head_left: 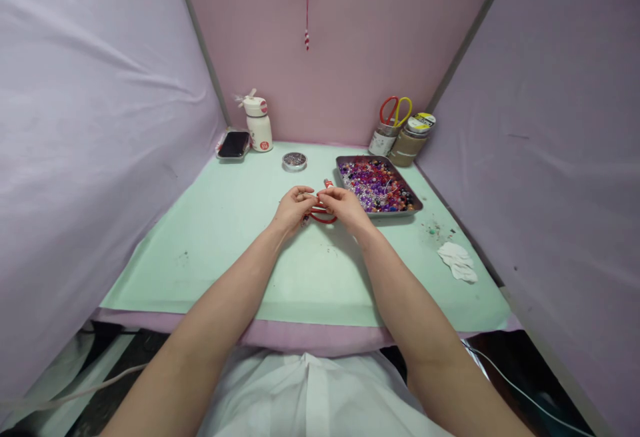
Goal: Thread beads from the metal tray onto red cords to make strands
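Over the middle of the green tabletop, my left hand (pixel 294 208) and my right hand (pixel 345 205) meet almost fingertip to fingertip. Both are closed in a pinch, thumb against fingers. What they pinch is small and partly hidden; a thin reddish bit shows between the fingertips. Just under the hands lies a curved red loop (pixel 325 220), perhaps a handle or cord. A small red and white item (pixel 329 184) is right behind my right fingers. The metal tray of beads (pixel 419 209), with purple, red and clear beads, is at the right, close to my right hand.
Behind the hands sits a small round dish (pixel 295 162). A white bottle (pixel 259 129) and a phone (pixel 235 144) stand back left. Scissors (pixel 396 112) poke from a jar (pixel 382 142) beside a lidded jar (pixel 409 146). A crumpled white tissue (pixel 457 262) lies right. Fabric walls enclose the table.
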A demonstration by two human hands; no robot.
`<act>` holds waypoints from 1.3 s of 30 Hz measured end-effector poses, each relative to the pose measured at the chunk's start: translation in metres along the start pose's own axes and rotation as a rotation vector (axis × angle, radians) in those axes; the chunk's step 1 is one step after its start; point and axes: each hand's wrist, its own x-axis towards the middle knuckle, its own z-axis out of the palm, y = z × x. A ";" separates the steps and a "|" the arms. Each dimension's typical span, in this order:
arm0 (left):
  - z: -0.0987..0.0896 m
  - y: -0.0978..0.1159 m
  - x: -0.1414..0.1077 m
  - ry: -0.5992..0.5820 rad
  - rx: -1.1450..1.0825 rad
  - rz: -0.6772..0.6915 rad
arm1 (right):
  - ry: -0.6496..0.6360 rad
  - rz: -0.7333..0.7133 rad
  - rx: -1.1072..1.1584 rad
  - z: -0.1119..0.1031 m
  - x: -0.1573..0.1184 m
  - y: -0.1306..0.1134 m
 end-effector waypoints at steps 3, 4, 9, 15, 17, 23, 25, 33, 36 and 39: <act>0.001 0.002 -0.002 0.003 0.027 0.008 | 0.020 -0.005 -0.026 0.000 0.000 0.000; 0.002 0.002 -0.002 0.004 0.034 0.009 | 0.026 -0.002 -0.032 0.001 0.000 0.000; 0.002 0.003 -0.003 -0.002 0.040 0.025 | 0.028 0.014 -0.042 0.003 0.000 0.002; 0.002 -0.002 0.000 0.050 0.001 0.035 | 0.017 0.072 -0.053 0.006 0.001 0.007; 0.002 -0.002 0.000 0.056 -0.019 0.032 | 0.020 0.096 -0.045 0.007 0.000 0.006; 0.002 -0.001 -0.001 0.033 -0.097 -0.022 | -0.015 0.229 0.238 0.008 -0.001 0.000; 0.002 -0.001 -0.001 0.023 -0.129 -0.031 | -0.074 0.306 0.334 0.009 -0.001 -0.003; 0.001 -0.002 0.001 0.052 -0.122 0.017 | 0.053 0.229 0.073 0.009 -0.003 -0.005; 0.003 -0.003 -0.001 0.056 -0.046 0.040 | 0.170 0.010 -0.050 0.007 -0.002 -0.004; 0.004 -0.004 -0.002 0.038 0.006 0.019 | 0.104 -0.041 -0.029 0.007 -0.001 -0.002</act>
